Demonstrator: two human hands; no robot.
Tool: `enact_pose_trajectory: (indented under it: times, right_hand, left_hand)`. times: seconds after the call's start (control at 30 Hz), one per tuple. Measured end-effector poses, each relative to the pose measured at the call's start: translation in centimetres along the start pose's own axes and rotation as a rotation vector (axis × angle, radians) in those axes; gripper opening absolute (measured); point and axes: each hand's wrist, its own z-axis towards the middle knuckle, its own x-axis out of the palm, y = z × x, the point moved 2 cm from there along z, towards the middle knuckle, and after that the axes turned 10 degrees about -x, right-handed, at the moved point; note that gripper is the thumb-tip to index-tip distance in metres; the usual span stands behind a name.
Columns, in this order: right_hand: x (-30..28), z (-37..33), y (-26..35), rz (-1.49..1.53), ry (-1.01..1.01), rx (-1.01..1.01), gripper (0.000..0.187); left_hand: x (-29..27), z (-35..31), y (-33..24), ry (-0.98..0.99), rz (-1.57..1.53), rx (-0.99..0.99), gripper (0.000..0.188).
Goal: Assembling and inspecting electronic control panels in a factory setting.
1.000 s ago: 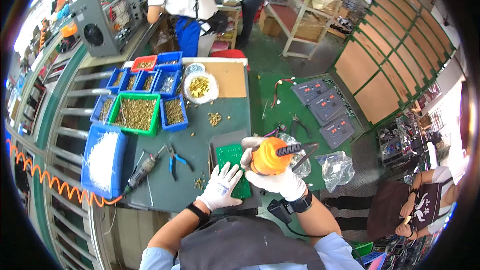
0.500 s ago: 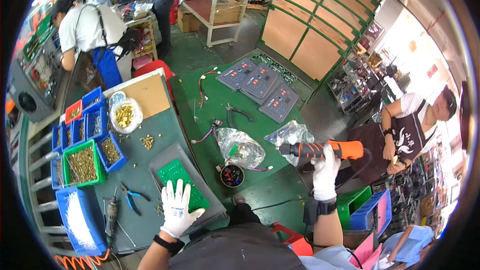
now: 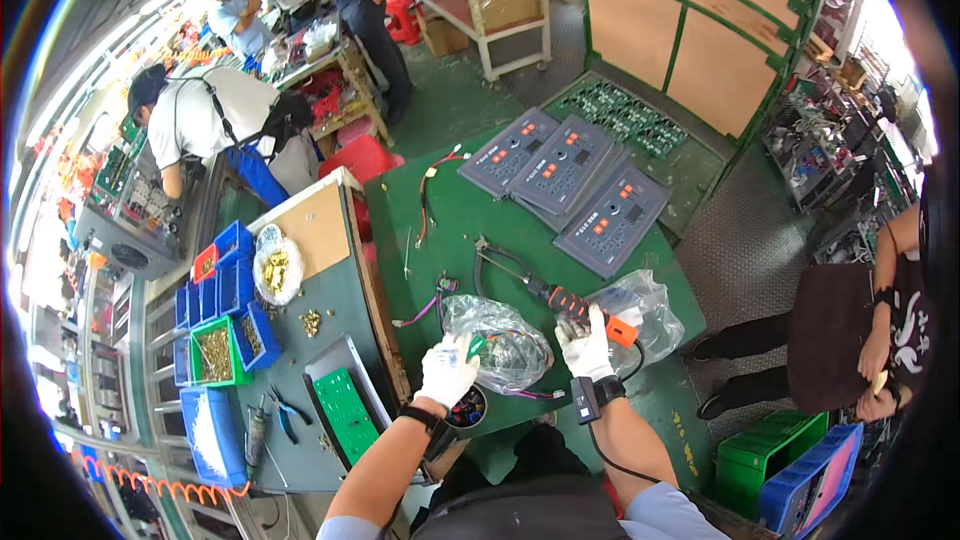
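My right hand [image 3: 588, 348], in a white glove, grips an orange and black electric screwdriver [image 3: 572, 302]. Its long thin shaft points left and away, over the pliers [image 3: 478, 265]. My left hand [image 3: 448, 372], gloved too, is at the near left side of a clear plastic bag [image 3: 525, 350] with wires. Its fingers are bunched against a small green piece [image 3: 477, 345]; what they pinch is too small to make out. A round pot of small dark parts [image 3: 468, 410] is partly hidden below that hand. On the left bench, a green circuit board [image 3: 345, 415] lies in a grey panel.
Grey control panels [image 3: 612, 220] lie at the far right of the green table, near bare circuit boards [image 3: 625, 115]. Blue bins [image 3: 235, 285], a green bin [image 3: 215, 352] and cutters [image 3: 288, 415] occupy the left bench. A person in an apron [image 3: 850, 340] is at the right.
My left hand has left the green circuit board and moved right to the plastic bag. My right hand has brought the electric screwdriver left, its shaft now over the table. The view has shifted.
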Motion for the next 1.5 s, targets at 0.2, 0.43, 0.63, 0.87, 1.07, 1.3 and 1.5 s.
enact_pose_trajectory:
  times: [0.2,0.43,0.63,0.87,1.07,1.3,1.5]
  right_hand:
    - [2.1,-3.4,0.0,-1.291,0.556,-0.236,0.050]
    - [6.4,-2.8,-2.7,-2.263,0.686,-0.460,0.039]
    - [12.2,-5.8,0.1,-1.742,0.852,-0.628,0.020]
    - [15.1,-8.1,2.1,-1.642,0.846,-0.642,0.016]
    - [11.9,-3.8,-1.3,-2.128,0.729,-0.554,0.088]
    - [11.8,-3.0,-2.9,-2.206,0.861,-0.425,0.051]
    - [16.3,-7.1,3.4,-1.655,1.001,-0.428,0.023]
  left_hand:
    - [2.8,1.3,0.8,-0.012,-0.119,-0.499,0.072]
    - [1.0,1.8,1.3,-0.116,-0.247,-0.279,0.033]
    - [-3.1,0.7,-0.1,-0.224,-0.391,-0.342,0.016]
    - [-5.1,0.3,-1.4,-0.177,-0.435,-0.359,0.015]
    - [-2.7,0.9,-0.4,-0.212,-0.394,-0.270,0.018]
    - [-1.2,0.4,0.9,-0.184,-0.347,-0.330,0.020]
    - [-3.5,-0.1,-0.5,-0.278,-0.362,-0.284,0.019]
